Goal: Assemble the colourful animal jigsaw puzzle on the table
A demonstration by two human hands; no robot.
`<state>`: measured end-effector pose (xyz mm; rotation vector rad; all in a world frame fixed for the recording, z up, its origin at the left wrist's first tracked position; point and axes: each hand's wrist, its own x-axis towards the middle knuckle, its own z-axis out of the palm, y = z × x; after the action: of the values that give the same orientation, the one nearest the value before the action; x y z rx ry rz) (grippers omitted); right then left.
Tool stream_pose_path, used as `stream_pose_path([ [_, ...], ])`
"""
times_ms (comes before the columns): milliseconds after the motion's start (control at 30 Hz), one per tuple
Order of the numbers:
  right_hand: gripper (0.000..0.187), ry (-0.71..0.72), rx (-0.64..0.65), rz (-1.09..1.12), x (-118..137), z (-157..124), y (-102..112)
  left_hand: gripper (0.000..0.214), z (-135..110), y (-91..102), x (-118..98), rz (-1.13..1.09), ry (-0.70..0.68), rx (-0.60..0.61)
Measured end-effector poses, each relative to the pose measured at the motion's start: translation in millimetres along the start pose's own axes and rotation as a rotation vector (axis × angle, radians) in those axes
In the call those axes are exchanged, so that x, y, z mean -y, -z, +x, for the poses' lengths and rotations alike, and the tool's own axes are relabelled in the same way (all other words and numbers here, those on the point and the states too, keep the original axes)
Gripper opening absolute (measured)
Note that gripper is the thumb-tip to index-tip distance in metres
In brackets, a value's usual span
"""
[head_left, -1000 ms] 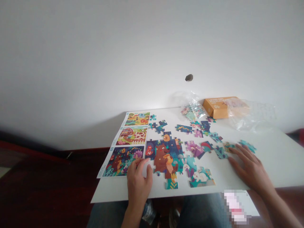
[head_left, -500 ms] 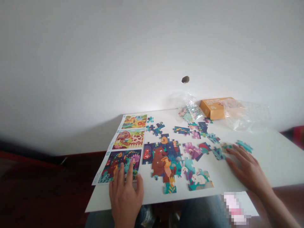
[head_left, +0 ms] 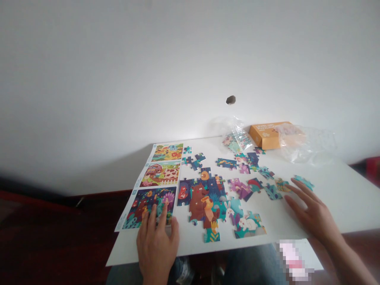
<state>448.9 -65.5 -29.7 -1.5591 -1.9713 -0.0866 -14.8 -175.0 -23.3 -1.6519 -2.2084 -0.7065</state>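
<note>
My left hand (head_left: 157, 241) lies flat, fingers spread, on the lower edge of a picture sheet (head_left: 137, 185) that shows three printed scenes. To its right, a partly joined jigsaw puzzle (head_left: 198, 204) with a brown bear rests on the table, with a section of white rabbits (head_left: 249, 223) at its lower right. My right hand (head_left: 311, 213) is open with fingers apart at the table's right side. Its fingertips are by a yellowish puzzle piece (head_left: 281, 185) and a teal puzzle piece (head_left: 304, 182). Another teal puzzle piece (head_left: 273, 192) lies just left of it.
Loose puzzle pieces (head_left: 226, 163) are scattered behind the joined part. At the back stand an orange puzzle box (head_left: 268, 134), a clear bag of pieces (head_left: 237, 140) and a crumpled clear bag (head_left: 305, 144). The white table (head_left: 335, 198) meets a wall (head_left: 118, 79) with a hole.
My right hand has shifted slightly right and its fingers have spread, uncovering more of the yellowish piece. My left hand stays on the sheet.
</note>
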Motion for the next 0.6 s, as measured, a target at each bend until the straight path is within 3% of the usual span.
stream_pose_path([
  [167,0.038,-0.023,-0.009,0.076,34.7,35.7,13.8,0.056,1.2,0.2,1.1,-0.060,0.003,-0.035],
  [267,0.039,-0.032,0.121,0.065,45.0,76.1,7.7,0.057,2.8,1.2,0.4,-0.084,-0.002,-0.047],
  [467,0.055,-0.095,0.286,-0.083,53.0,158.2,-44.9,0.054,3.5,0.4,0.5,-0.064,0.022,-0.028],
  [600,0.054,-0.117,0.324,-0.127,55.2,172.6,-77.4,0.053,2.5,-0.1,1.8,-0.054,0.007,-0.041],
])
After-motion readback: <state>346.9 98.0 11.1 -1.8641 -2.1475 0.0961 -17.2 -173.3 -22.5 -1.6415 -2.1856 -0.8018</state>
